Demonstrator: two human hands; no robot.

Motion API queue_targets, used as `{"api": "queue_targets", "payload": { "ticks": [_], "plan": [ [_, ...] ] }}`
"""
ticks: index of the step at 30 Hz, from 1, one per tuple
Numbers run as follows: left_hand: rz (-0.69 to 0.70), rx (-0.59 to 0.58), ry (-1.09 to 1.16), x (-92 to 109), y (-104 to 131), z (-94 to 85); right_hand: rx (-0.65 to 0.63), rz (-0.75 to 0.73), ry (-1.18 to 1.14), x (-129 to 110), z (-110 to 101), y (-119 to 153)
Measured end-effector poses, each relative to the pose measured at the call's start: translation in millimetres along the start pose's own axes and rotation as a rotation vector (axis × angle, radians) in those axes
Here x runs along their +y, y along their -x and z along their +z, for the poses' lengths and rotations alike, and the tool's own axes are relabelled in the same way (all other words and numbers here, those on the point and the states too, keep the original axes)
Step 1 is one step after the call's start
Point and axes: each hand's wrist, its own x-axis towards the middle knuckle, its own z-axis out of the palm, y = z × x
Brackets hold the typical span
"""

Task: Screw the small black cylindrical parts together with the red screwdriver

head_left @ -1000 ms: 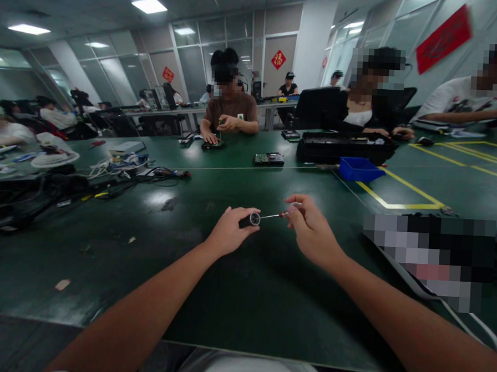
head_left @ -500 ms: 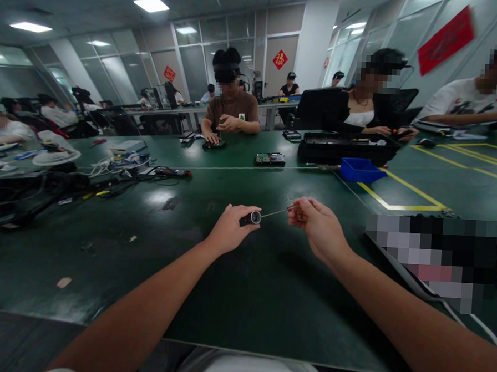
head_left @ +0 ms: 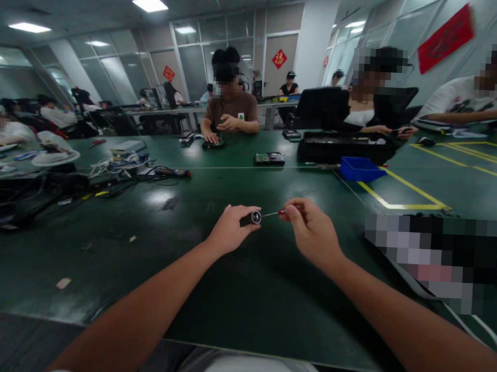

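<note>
Between the thumb and fingers of my left hand (head_left: 229, 228) is a small black cylinder (head_left: 255, 217), its round, light-rimmed end turned toward the camera. My right hand (head_left: 315, 228) pinches the red handle of a thin screwdriver (head_left: 282, 211). The metal shaft points left, and its tip is at the right side of the cylinder's rim; whether it touches cannot be made out. Both hands are above the green table (head_left: 226, 296).
A blue bin (head_left: 361, 169) stands beside a long black case (head_left: 346, 148). A hard drive (head_left: 269, 158) lies farther forward. Tangled cables (head_left: 141, 175) and a white fan (head_left: 56, 156) are at left. Across the table, a person in brown (head_left: 231, 107) handles a drive.
My right hand has shifted slightly left and turned, with its fingers now farther along the red handle near the shaft. The left hand and cylinder have hardly moved.
</note>
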Motion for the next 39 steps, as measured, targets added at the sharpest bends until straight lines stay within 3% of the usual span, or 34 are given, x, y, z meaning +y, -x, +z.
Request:
{"api": "queue_targets", "payload": {
  "ticks": [5,12,19,26,39],
  "plan": [
    [-0.004,-0.010,0.015,-1.8,0.6,1.5,-0.023,0.008,0.008,-0.4,-0.1,0.5],
    [-0.005,-0.030,0.035,-2.8,0.6,0.6,0.130,-0.057,-0.015,-1.1,-4.2,2.0],
    [-0.018,-0.033,0.013,-4.8,1.2,1.9,0.006,-0.126,0.061,-3.7,-4.1,1.9],
    [-0.024,-0.047,-0.002,-4.5,0.3,2.3,0.030,-0.107,0.178,-9.2,-8.3,-0.1],
    [-0.087,0.088,0.157,-6.2,-0.6,3.9,0.075,-0.065,0.167,-6.2,-7.3,-1.0]
  ]
}}
